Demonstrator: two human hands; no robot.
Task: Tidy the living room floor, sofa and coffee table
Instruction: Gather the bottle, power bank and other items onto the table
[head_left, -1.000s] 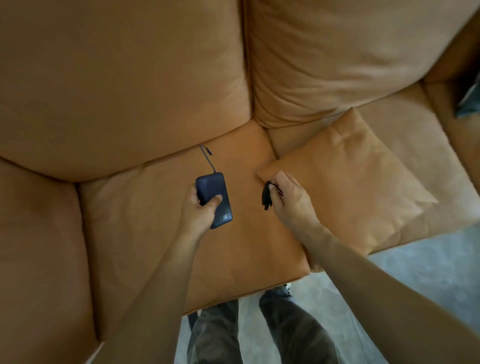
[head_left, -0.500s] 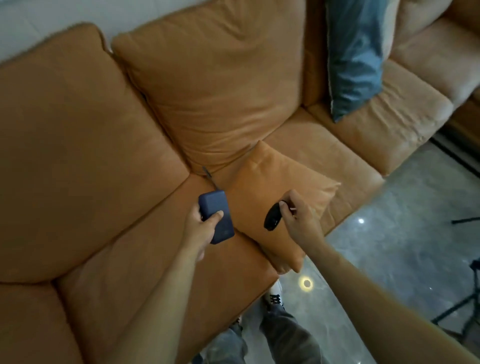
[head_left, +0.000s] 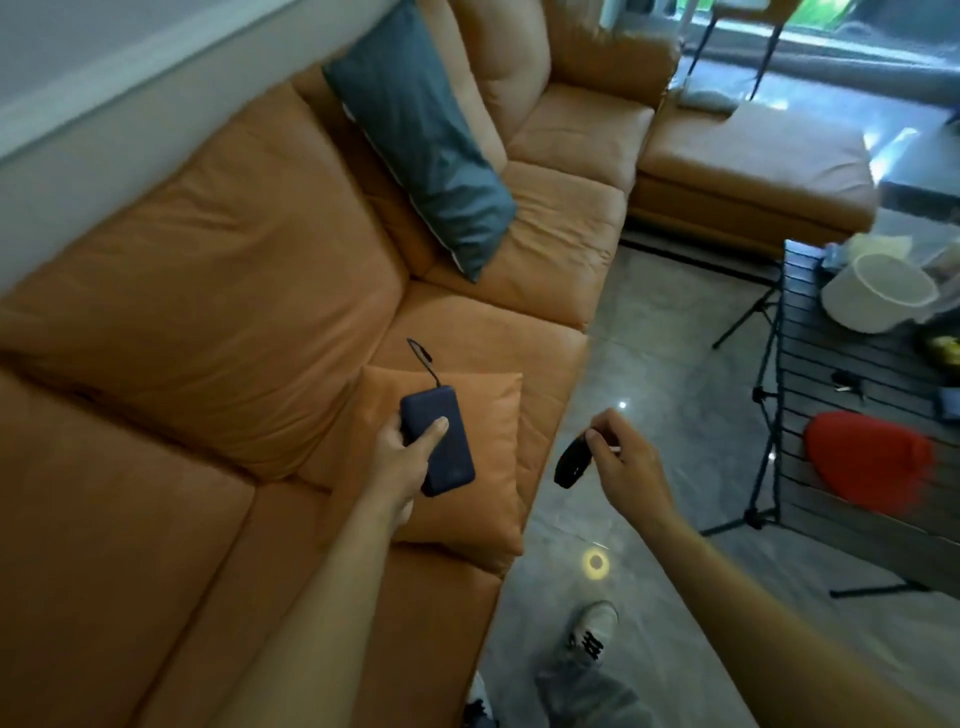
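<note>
My left hand (head_left: 402, 457) grips a dark blue power bank (head_left: 447, 447) with a short cable sticking up from its top end, held above an orange cushion (head_left: 488, 415) lying on the orange sofa (head_left: 218, 291). My right hand (head_left: 621, 462) pinches a small black oblong object (head_left: 571, 462) over the floor, just off the sofa's front edge. A teal pillow (head_left: 426, 140) leans on the sofa back farther along.
A dark slatted coffee table (head_left: 852, 415) stands at the right, bearing a red item (head_left: 867, 462), a white round container (head_left: 878, 296) and small clutter. Tripod legs (head_left: 758, 431) stand beside it on the glossy grey floor (head_left: 649, 322). My feet show at the bottom.
The view has swung right from the sofa toward the coffee table. Both hands have lifted off the seat with their objects; the right hand now hangs over the floor.
</note>
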